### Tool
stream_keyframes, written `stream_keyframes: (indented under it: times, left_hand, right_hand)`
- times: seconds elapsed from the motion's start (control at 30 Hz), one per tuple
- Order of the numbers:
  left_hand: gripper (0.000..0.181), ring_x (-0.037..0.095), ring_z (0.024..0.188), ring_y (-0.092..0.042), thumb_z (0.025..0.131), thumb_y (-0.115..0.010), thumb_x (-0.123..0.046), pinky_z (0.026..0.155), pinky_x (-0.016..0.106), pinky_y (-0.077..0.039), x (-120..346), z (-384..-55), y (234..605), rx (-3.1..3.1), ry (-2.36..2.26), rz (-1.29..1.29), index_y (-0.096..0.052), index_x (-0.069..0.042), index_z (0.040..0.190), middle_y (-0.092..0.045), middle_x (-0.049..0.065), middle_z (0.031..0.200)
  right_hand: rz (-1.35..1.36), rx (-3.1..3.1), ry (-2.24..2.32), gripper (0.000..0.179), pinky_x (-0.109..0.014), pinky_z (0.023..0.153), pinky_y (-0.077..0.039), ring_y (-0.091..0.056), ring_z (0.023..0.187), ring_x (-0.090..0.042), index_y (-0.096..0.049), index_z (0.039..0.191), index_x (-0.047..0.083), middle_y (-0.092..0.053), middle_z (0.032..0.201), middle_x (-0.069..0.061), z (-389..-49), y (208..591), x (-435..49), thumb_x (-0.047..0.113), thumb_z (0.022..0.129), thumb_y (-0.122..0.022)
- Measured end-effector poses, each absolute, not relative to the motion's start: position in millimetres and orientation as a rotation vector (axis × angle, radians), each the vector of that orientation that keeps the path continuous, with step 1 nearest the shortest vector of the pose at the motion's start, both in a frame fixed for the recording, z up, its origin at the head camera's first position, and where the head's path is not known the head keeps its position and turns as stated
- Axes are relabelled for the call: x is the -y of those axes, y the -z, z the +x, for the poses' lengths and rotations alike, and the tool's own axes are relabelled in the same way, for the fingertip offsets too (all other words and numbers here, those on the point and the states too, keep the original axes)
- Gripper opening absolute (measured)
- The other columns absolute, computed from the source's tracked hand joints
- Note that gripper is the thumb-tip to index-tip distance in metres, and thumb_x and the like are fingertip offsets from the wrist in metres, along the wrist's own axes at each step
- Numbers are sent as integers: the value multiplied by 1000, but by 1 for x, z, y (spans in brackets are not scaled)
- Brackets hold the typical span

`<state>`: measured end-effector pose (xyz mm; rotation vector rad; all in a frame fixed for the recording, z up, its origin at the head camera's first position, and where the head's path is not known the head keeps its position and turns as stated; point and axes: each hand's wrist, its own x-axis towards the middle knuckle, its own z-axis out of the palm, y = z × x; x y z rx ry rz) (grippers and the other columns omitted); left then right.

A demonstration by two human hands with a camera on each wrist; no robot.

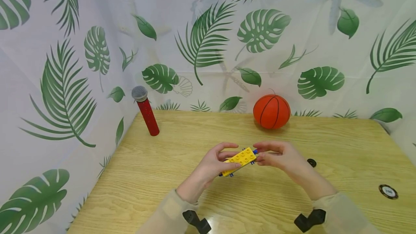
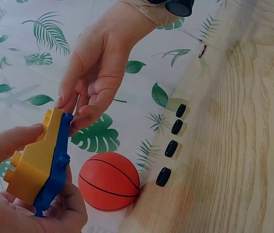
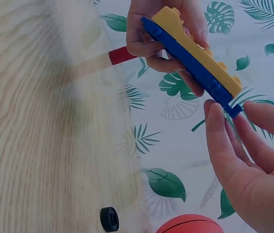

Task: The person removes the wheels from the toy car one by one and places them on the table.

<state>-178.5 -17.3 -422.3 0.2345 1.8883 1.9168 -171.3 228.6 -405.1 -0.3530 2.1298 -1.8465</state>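
A building-block car body (image 1: 244, 157), with a yellow studded top and a blue base with small side pegs, is held tilted over the table. My left hand (image 1: 216, 163) grips its nearer left end, thumb along the yellow side. At the other end, the blue tip (image 3: 234, 110) sticks out between the fingers of my right hand (image 3: 253, 160). Those fingertips pinch lightly around that end. Several black toy wheels (image 2: 164, 176) stand in a row on the table in the left wrist view; in the head view my right hand hides most of them.
A red basketball (image 1: 271, 112) lies at the back of the wooden table (image 1: 156, 180). At the back left stands a red microphone (image 1: 148, 115) with a grey head. Toward the right lies a black-rimmed round chip (image 1: 388, 191). Leaf-printed cloth (image 1: 208, 93) lines the back and sides.
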Motion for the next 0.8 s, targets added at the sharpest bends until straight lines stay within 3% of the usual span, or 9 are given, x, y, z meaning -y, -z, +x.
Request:
stream_keyframes:
  times: [0.27, 0.47, 0.8]
  left_hand:
    - [53, 19, 108, -65, 87, -75, -5, 84, 28, -51, 17, -178, 421, -1882, -1902, 239, -56, -15, 135, -68, 7, 128]
    - [53, 18, 106, -65, 88, -74, -4, 83, 27, -54, 17, -179, 421, -1852, -1910, 240, -54, -13, 137, -67, 8, 129]
    - [55, 23, 102, -66, 88, -71, 2, 78, 38, -62, 17, -178, 420, -1727, -1961, 256, -52, -9, 138, -65, 13, 128]
  right_hand:
    - [-358, -2087, 1879, 49, -29, 85, -59, -72, 92, -12, -49, 131, -18, -71, 108, 3, -169, 407, -227, 11, 96, -65]
    - [-371, -2086, 1911, 46, -28, 84, -59, -72, 91, -12, -48, 130, -19, -71, 107, 2, -168, 409, -226, 10, 97, -62]
    - [-355, -2115, 1916, 38, -27, 83, -59, -71, 89, -11, -52, 122, -21, -72, 100, 3, -167, 410, -226, 8, 98, -61]
